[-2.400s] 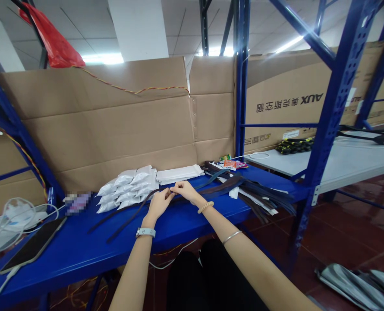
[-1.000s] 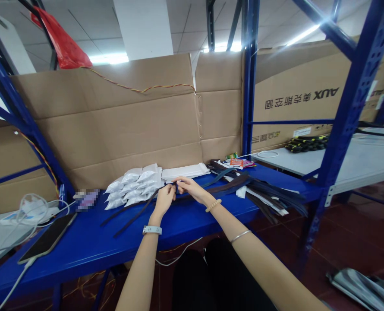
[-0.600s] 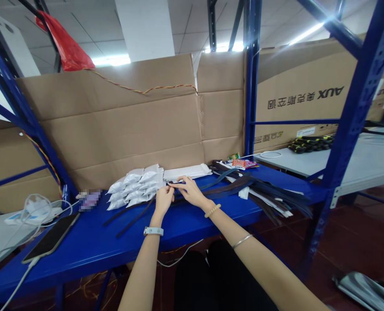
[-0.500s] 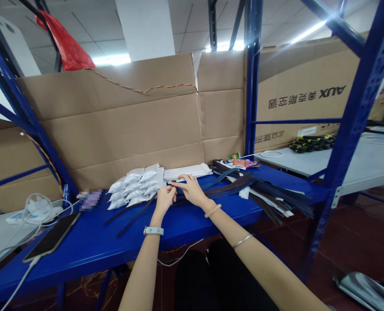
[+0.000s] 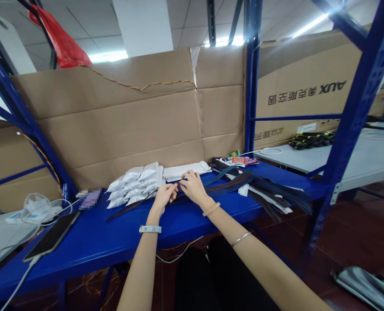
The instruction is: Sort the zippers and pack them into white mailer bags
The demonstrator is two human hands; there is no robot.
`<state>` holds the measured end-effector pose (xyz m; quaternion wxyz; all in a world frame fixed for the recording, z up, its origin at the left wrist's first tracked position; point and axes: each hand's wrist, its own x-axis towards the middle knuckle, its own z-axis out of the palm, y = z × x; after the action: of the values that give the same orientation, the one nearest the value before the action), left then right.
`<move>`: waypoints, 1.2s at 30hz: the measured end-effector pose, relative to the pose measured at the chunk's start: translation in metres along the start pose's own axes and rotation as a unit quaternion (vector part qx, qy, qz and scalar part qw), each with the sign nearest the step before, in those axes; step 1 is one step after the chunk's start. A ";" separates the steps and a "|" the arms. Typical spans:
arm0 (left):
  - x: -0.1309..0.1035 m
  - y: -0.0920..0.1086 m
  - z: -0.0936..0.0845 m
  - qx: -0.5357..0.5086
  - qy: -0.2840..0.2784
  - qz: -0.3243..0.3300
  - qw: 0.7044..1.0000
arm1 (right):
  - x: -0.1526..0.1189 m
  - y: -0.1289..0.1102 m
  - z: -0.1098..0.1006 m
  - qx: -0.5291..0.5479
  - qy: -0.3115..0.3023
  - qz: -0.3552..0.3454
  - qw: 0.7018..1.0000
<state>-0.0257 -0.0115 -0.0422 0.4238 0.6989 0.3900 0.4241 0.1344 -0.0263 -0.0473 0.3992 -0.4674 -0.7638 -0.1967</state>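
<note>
My left hand (image 5: 166, 196) is closed on a dark strip (image 5: 127, 210), whose loose part trails left over the blue table. Right beside it, my right hand (image 5: 192, 186) has its fingers curled, with thumb and fingertips at the dark strips; the exact grip is too small to make out. Stacked white packets (image 5: 135, 183) lie just left of my hands. Behind my hands are flat white strips (image 5: 185, 171). A bundle of dark and blue strips (image 5: 266, 190) spreads out to the right, some running up to my right hand.
The blue table (image 5: 91, 242) holds a phone (image 5: 52, 237) with a white cable at the left. Small colourful packets (image 5: 242, 161) lie at the back right. Cardboard (image 5: 121, 125) stands behind, and a blue post (image 5: 354, 103) rises at the right. Black-and-yellow tools (image 5: 311, 140) lie on a grey shelf.
My hands have shifted slightly; the right fingers, stretched toward the left hand before, are now more curled. The two strip ends trailing left now lie closer together.
</note>
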 end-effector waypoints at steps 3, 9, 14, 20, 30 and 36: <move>0.000 0.000 0.000 -0.006 -0.003 -0.007 1.000 | -0.001 -0.003 0.000 -0.001 -0.002 -0.004 1.000; -0.001 0.001 0.001 0.000 -0.009 0.000 1.000 | -0.003 -0.001 0.009 0.132 -0.011 0.084 0.988; 0.000 0.003 0.002 0.018 -0.010 0.015 1.000 | 0.001 0.002 0.017 0.333 -0.025 0.186 0.924; 0.001 0.005 0.003 0.046 -0.011 0.030 0.998 | 0.006 0.005 0.024 0.435 -0.014 0.230 0.871; -0.005 0.005 0.006 0.128 -0.040 0.036 0.990 | 0.008 0.030 0.023 0.621 0.115 0.430 0.645; -0.007 0.001 0.004 0.223 -0.021 0.053 0.973 | 0.007 0.041 0.007 0.751 0.082 0.434 0.491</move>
<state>-0.0246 -0.0194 -0.0443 0.2420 0.8042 0.4285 0.3332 0.1653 0.0018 -0.0486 0.6948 -0.2449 -0.2874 0.6121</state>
